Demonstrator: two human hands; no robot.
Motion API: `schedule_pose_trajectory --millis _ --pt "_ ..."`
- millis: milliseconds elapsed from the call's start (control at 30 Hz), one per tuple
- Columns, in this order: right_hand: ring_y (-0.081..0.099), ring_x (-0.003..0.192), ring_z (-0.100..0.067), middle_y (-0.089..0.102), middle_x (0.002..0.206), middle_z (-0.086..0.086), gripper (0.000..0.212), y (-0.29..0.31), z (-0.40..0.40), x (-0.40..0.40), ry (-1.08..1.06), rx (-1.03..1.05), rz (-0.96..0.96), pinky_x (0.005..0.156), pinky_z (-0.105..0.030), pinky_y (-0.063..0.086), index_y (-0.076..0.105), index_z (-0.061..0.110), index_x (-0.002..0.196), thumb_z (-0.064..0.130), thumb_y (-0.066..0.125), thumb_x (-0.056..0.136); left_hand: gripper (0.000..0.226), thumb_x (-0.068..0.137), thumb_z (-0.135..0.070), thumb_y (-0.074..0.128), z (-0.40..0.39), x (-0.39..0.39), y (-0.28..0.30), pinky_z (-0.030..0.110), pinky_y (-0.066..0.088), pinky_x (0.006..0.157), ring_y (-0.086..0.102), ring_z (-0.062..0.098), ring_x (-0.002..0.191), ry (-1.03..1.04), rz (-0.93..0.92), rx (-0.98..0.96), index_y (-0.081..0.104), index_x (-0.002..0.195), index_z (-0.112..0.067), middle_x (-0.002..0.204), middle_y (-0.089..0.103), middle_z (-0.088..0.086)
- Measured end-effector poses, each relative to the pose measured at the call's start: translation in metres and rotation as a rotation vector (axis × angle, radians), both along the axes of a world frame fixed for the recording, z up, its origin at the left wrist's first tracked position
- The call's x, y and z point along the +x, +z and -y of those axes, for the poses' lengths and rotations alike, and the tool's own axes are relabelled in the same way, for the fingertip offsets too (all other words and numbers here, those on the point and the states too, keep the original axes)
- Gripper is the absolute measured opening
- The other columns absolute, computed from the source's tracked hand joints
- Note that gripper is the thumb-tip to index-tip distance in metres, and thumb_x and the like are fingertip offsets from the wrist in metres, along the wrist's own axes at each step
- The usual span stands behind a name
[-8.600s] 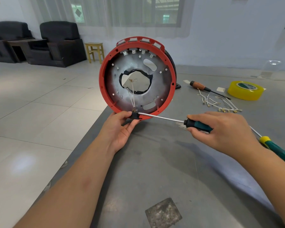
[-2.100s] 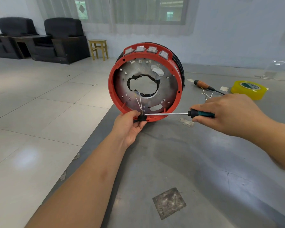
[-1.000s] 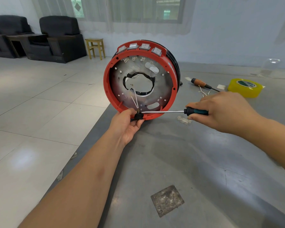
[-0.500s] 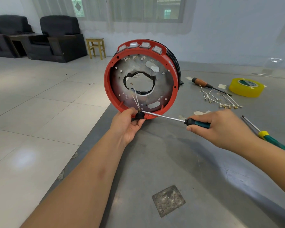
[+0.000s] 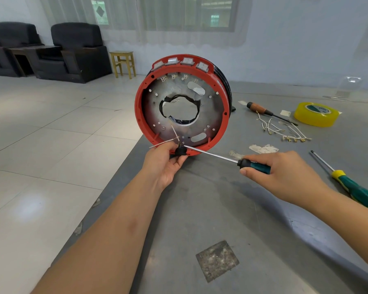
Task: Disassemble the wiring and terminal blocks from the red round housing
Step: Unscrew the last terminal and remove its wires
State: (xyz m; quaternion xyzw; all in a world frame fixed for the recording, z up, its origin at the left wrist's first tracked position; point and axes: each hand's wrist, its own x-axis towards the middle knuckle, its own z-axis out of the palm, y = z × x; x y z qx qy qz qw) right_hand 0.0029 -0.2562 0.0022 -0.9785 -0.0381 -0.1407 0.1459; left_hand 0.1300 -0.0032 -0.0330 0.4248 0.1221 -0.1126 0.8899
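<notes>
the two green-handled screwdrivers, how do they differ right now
The held screwdriver is gripped by the right hand, tip at the black terminal block under the red housing; the spare screwdriver lies untouched on the table. The spare's handle shows yellow; the held one's doesn't. Both have slim steel shafts.

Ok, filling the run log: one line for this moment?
left hand: pinches black terminal block | right hand: grips screwdriver, tip at block | red housing: upright

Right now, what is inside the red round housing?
Inside the red housing is a grey metal plate with a large torn centre hole. Thin wires run down to a black part pinched by the left hand. The hand covers their lower ends.
</notes>
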Motion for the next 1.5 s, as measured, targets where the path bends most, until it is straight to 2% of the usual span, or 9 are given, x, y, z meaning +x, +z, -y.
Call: schedule_pose_trajectory --millis 300,433,567,733,867,1000,1167,1367,1500 --pt "0.069 0.085 -0.021 0.073 0.098 0.015 0.034 -0.017 0.002 -0.015 -0.044 -0.13 0.163 0.061 -0.034 0.056 0.063 0.041 0.12 0.056 0.059 0.089 0.026 0.096 0.006 0.059 0.002 -0.001 0.0 0.034 0.064 0.064 0.08 0.034 0.089 0.003 0.038 0.029 0.064 0.118 -0.007 0.104 0.078 0.017" --pt "0.068 0.085 -0.018 0.07 0.1 0.016 0.028 -0.025 0.016 -0.019 -0.031 -0.181 0.12 0.06 -0.033 0.055 0.059 0.04 0.116 0.053 0.056 0.091 0.022 0.096 0.007 0.06 0.002 -0.001 0.0 0.035 0.064 0.065 0.08 0.033 0.087 -0.001 0.038 0.025 0.064 0.11 -0.008 0.092 0.08 0.014" --pt "0.067 0.094 -0.018 0.069 0.106 0.011 0.042 -0.024 0.039 -0.019 0.052 -0.297 0.016 0.073 -0.035 0.055 0.06 0.033 0.123 0.058 0.042 0.095 0.022 0.097 0.005 0.059 0.001 -0.002 0.0 0.03 0.062 0.06 0.08 0.025 0.075 -0.007 0.041 0.085 0.063 0.107 -0.014 0.079 0.08 0.005" --pt "0.062 0.104 -0.016 0.066 0.112 0.012 0.054 -0.019 0.054 -0.014 0.014 -0.337 -0.036 0.085 -0.036 0.052 0.059 0.035 0.13 0.064 0.032 0.094 0.022 0.097 0.005 0.06 0.001 -0.001 -0.001 0.03 0.062 0.06 0.08 0.025 0.079 -0.008 0.057 0.103 0.063 0.108 -0.014 0.079 0.08 0.004" --pt "0.057 0.11 -0.012 0.06 0.12 0.015 0.055 -0.02 0.053 -0.014 -0.018 -0.339 -0.089 0.091 -0.033 0.05 0.056 0.039 0.133 0.068 0.031 0.093 0.023 0.097 0.003 0.061 0.002 0.0 -0.002 0.033 0.064 0.066 0.079 0.03 0.095 -0.008 0.07 0.126 0.063 0.114 -0.012 0.105 0.078 0.013" --pt "0.061 0.109 -0.018 0.066 0.118 0.01 0.052 -0.017 0.038 -0.01 -0.056 -0.422 0.103 0.088 -0.038 0.051 0.066 0.033 0.127 0.066 0.041 0.096 0.028 0.098 0.003 0.059 0.005 -0.001 -0.002 0.035 0.066 0.074 0.077 0.031 0.099 -0.005 0.083 0.144 0.063 0.122 -0.009 0.108 0.076 0.013" --pt "0.066 0.094 -0.023 0.069 0.102 0.003 0.033 0.002 -0.038 0.011 0.13 -0.125 0.437 0.076 -0.037 0.054 0.074 0.022 0.107 0.044 0.052 0.097 0.021 0.097 0.003 0.06 0.006 -0.001 -0.003 0.04 0.065 0.083 0.076 0.033 0.102 0.002 0.086 0.165 0.061 0.111 -0.012 0.11 0.075 0.015" --pt "0.059 0.107 -0.028 0.063 0.116 -0.004 0.03 0.019 -0.113 0.057 0.258 -0.078 0.387 0.088 -0.042 0.052 0.069 0.014 0.123 0.028 0.062 0.097 0.036 0.094 0.006 0.057 0.005 -0.002 -0.003 0.03 0.06 0.064 0.071 0.018 0.071 -0.054 0.168 0.14 0.063 0.129 0.001 0.097 0.073 0.013" --pt "0.056 0.107 -0.029 0.062 0.119 -0.004 0.034 0.015 -0.132 0.077 0.264 -0.31 0.381 0.083 -0.04 0.051 0.066 0.018 0.128 0.016 0.056 0.095 0.027 0.092 0.006 0.055 0.005 -0.001 -0.004 0.03 0.056 0.058 0.061 0.012 0.058 -0.05 0.184 0.193 0.065 0.113 -0.009 0.074 0.065 0.003"
